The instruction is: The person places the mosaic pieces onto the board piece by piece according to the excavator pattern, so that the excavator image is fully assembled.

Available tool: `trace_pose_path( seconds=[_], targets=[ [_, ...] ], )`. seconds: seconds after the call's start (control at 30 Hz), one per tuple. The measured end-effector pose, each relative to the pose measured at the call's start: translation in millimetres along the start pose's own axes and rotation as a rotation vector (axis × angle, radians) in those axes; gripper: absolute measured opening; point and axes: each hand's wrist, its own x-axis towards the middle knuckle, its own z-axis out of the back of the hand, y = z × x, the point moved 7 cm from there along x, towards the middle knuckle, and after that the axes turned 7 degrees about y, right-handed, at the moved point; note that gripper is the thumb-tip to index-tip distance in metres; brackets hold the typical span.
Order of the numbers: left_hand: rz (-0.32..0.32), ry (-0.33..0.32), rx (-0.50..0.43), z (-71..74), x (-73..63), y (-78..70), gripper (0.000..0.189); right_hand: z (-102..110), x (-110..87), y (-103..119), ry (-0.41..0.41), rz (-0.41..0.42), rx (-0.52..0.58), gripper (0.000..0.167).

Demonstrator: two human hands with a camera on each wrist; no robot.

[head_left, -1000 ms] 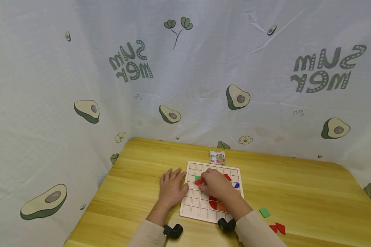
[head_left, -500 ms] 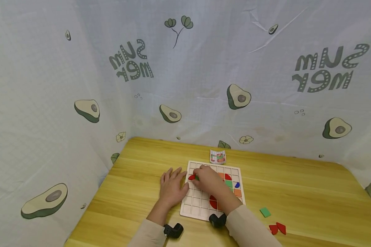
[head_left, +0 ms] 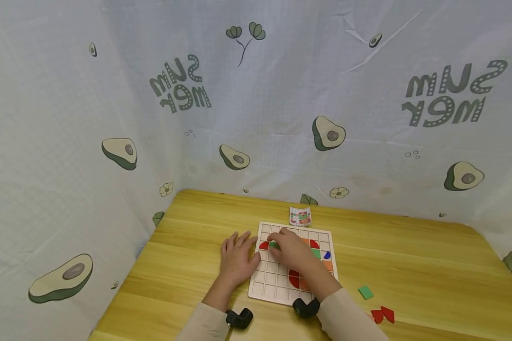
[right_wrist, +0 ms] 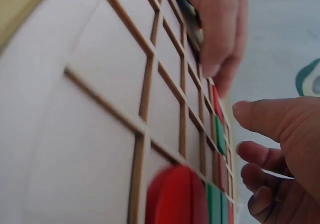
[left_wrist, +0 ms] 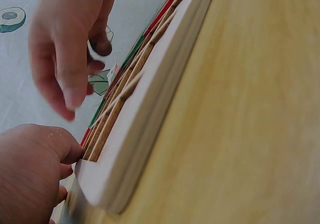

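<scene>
A pale wooden grid board (head_left: 269,284) lies on the table with coloured tiles in some of its cells. My left hand (head_left: 237,259) rests by its left edge, thumb and fingers touching the rim. Over the board, my right hand (head_left: 296,251) hovers with thumb and fingers apart and nothing between them, as the right wrist view also shows. Just left of its fingertips are a red curved-edge tile (head_left: 263,245) and, beside that, a green square tile (head_left: 274,245). Part of the board's middle is hidden under the right hand and forearm.
A small printed pattern card (head_left: 300,217) stands behind the board. At right on the table lie a loose green square (head_left: 365,292) and red tiles (head_left: 387,314), one partly hidden by the sleeve. More tiles sit in the board: blue (head_left: 327,255), orange (head_left: 327,265) and red (head_left: 294,279).
My right hand carried the red tile leftward past the green square and let it go in the left column. It has since drawn back slightly to the right. My left hand stays put.
</scene>
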Motion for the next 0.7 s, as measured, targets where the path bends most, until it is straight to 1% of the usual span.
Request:
trace_pose_path(
  seconds=[0.17,0.3,0.37,0.47,0.57,0.63,0.7],
  targets=[
    [0.0,0.001,-0.007,0.5,-1.0,-1.8,0.046,13,-29.1,-16,-0.014,-0.025,0.047,0.023],
    [0.001,0.0,-0.009,1.7,-2.0,-2.6,0.047,27,-57.7,-38,-0.021,-0.051,0.072,0.021],
    [0.002,0.0,-0.012,2.2,-2.5,-2.8,0.047,33,-71.6,-52,-0.017,-0.074,0.096,0.02],
    [0.005,0.004,-0.02,2.5,-3.0,-3.0,0.047,38,-91.6,-79,0.002,-0.141,0.139,0.021],
    [0.007,0.011,-0.031,2.2,-3.6,-3.5,0.047,40,-112.7,-109,0.03,-0.208,0.185,0.024],
    [0.007,0.014,-0.032,1.8,-3.7,-3.8,0.047,39,-127.1,-128,0.045,-0.247,0.194,0.026],
    [0.007,0.013,-0.032,1.7,-3.6,-4.0,0.047,39,-141.0,-144,0.056,-0.267,0.19,0.027]
  ],
)
